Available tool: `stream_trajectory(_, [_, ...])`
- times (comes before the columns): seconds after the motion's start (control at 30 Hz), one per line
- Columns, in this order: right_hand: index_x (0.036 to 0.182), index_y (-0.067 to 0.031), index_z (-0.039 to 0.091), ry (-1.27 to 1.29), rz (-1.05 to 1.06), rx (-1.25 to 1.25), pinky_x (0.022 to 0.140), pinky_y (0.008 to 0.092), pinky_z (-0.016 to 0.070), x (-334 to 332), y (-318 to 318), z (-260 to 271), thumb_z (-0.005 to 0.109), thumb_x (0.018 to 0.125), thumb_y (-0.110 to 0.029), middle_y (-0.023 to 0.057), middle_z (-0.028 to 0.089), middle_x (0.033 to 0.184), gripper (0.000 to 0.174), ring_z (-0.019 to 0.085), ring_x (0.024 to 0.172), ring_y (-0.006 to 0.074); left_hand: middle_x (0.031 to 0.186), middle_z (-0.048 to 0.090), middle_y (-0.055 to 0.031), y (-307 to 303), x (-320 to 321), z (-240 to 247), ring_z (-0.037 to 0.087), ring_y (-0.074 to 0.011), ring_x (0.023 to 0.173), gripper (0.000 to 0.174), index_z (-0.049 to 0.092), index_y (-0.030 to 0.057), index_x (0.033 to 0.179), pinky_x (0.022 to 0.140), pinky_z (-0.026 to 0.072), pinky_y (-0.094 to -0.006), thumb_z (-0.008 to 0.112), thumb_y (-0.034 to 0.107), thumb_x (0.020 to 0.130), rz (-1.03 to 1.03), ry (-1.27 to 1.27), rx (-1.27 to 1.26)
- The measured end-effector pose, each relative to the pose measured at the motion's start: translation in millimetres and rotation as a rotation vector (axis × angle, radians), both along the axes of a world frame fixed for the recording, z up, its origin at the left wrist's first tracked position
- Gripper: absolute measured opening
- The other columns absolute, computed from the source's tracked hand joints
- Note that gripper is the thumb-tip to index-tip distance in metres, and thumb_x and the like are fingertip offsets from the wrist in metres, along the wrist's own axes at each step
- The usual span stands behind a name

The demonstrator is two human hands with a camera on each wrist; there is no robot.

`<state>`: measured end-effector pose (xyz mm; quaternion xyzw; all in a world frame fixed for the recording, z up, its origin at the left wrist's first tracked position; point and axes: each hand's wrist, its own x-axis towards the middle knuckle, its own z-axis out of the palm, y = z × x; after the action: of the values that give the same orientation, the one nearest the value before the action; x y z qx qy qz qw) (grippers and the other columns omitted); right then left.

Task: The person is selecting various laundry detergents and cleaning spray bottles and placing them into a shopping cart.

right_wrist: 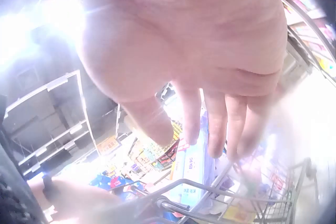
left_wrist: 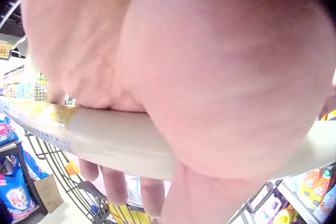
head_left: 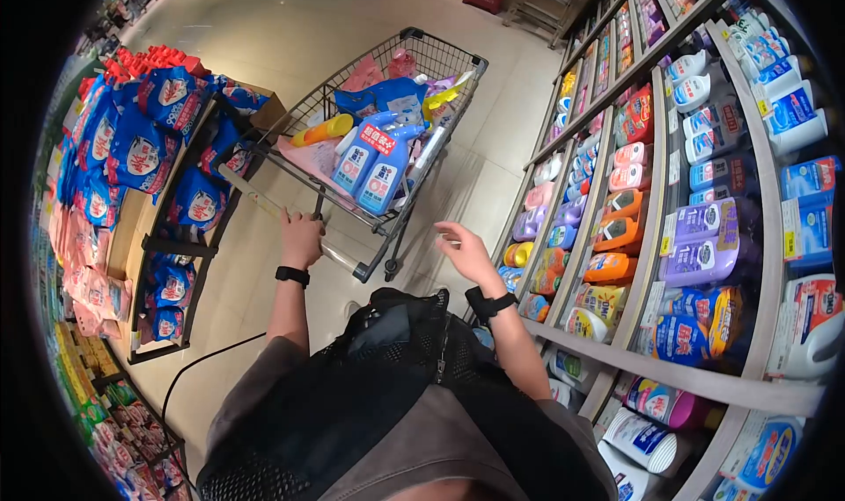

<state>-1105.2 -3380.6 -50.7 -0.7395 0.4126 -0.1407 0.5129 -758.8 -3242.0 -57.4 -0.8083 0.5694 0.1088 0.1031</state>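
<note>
My left hand curls its fingers round the handle of the cart, upper centre of frame, likely to steady it; right hand, mid-frame, holds nothing, fingers slightly spread, apparently kept free.

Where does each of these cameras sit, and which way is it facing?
Head: worn on the head, facing forward and down at the shopping cart and shelves; the left hand, right hand, both arms and black vest show.
Left wrist: worn on that wrist, facing the handle; the left hand fills much of it.
Right wrist: worn on that wrist, facing past the right hand toward the shopping cart.
Shared: head and left wrist views both show the left hand gripping the handle.
</note>
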Motion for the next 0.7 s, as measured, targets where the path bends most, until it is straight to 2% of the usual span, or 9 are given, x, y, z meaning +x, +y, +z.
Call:
stream_trajectory(0.03, [0.131,-0.0033,0.062,-0.095,-0.1,0.127,0.1,0.0402,0.0535,-2.3,-11.3,-9.9,0.071,0.096,-0.019,0.0169,0.072,0.121,0.039,0.069,0.116,0.0307,0.102,0.069,-0.0049,-6.4,-1.2,1.5,0.061,-0.0285,0.114,0.022,0.078,0.023,0.091,0.125,0.0211,-0.0599,0.071,0.007,0.077,0.003,-0.007,-0.003])
stream_trajectory(0.13, [0.131,-0.0035,0.062,-0.092,-0.17,0.072,0.099,0.0399,0.0548,-7.0,-37.3,-34.0,0.072,0.096,-0.018,0.0177,0.074,0.119,0.039,0.071,0.113,0.0281,0.101,0.068,-0.0048,-24.3,-3.8,1.5,0.06,-0.0284,0.115,0.025,0.077,0.0235,0.091,0.126,0.0211,-0.0588,0.069,0.004,0.077,0.009,0.009,-0.04])
stream_trajectory(0.4, [0.142,-0.0015,0.052,-0.215,-0.213,0.059,0.105,0.0408,0.0506,45.4,-141.1,-54.2,0.076,0.093,-0.023,0.019,0.065,0.136,0.058,0.063,0.126,0.0295,0.101,0.067,-0.0051,-67.8,-13.4,-10.4,0.059,-0.028,0.117,0.031,0.077,0.0198,0.095,0.127,0.0204,-0.0565,0.065,-0.002,0.077,0.032,0.08,-0.257])
stream_trajectory(0.47, [0.149,0.0003,0.043,-0.302,-0.274,0.04,0.105,0.0418,0.0503,76.5,-168.4,-61.5,0.08,0.09,-0.024,0.0223,0.059,0.143,0.074,0.063,0.125,0.0306,0.104,0.068,-0.005,-80.3,-13.3,-6.7,0.059,-0.0276,0.118,0.03,0.078,0.0205,0.096,0.127,0.021,-0.0556,0.066,-0.001,0.078,0.038,0.074,-0.222])
stream_trajectory(0.53, [0.154,0.0026,0.034,-0.324,-0.36,0.152,0.105,0.0415,0.0497,108.2,-203.7,-70.0,0.082,0.088,-0.023,0.0237,0.053,0.149,0.086,0.061,0.127,0.0306,0.107,0.068,-0.0047,-95.7,-13.3,-7.2,0.059,-0.0269,0.118,0.03,0.078,0.0216,0.097,0.127,0.0203,-0.0542,0.067,0.001,0.079,0.046,0.038,-0.135])
stream_trajectory(0.57, [0.155,0.0039,0.031,-0.374,-0.403,0.331,0.106,0.0411,0.0489,117.8,-214.4,-45.4,0.082,0.088,-0.022,0.0225,0.051,0.15,0.088,0.058,0.13,0.0298,0.107,0.069,-0.0044,-103.7,-14.2,-5.2,0.059,-0.0259,0.119,0.03,0.08,0.0238,0.097,0.127,0.0209,-0.0544,0.067,0.004,0.079,0.041,0.011,-0.092])
stream_trajectory(0.6, [0.153,0.0034,0.034,-0.326,-0.434,0.347,0.105,0.0397,0.0494,130.9,-229.2,-56.5,0.082,0.087,-0.02,0.021,0.053,0.149,0.085,0.059,0.128,0.0284,0.107,0.069,-0.0044,-109.2,-13.5,-1.0,0.059,-0.0259,0.119,0.03,0.08,0.0238,0.097,0.127,0.0209,-0.0544,0.067,0.004,0.079,0.043,0.008,-0.083])
stream_trajectory(0.67, [0.15,0.0018,0.038,-0.432,-0.333,0.486,0.105,0.0384,0.05,158.3,-257.2,-75.5,0.084,0.085,-0.017,0.0187,0.056,0.145,0.082,0.061,0.125,0.0273,0.107,0.07,-0.0048,-126.1,-3.0,6.9,0.06,-0.0256,0.119,0.032,0.081,0.0266,0.098,0.125,0.0238,-0.056,0.069,0.005,0.078,-0.034,0.025,0.047])
stream_trajectory(0.7, [0.146,-0.0003,0.043,-0.433,-0.322,0.514,0.103,0.0376,0.0515,172.8,-261.5,-61.4,0.085,0.082,-0.014,0.0163,0.061,0.14,0.078,0.063,0.122,0.0263,0.107,0.071,-0.0037,-135.4,4.0,8.5,0.061,-0.0253,0.12,0.032,0.081,0.0292,0.098,0.124,0.0257,-0.0573,0.069,0.007,0.078,-0.059,0.049,0.114])
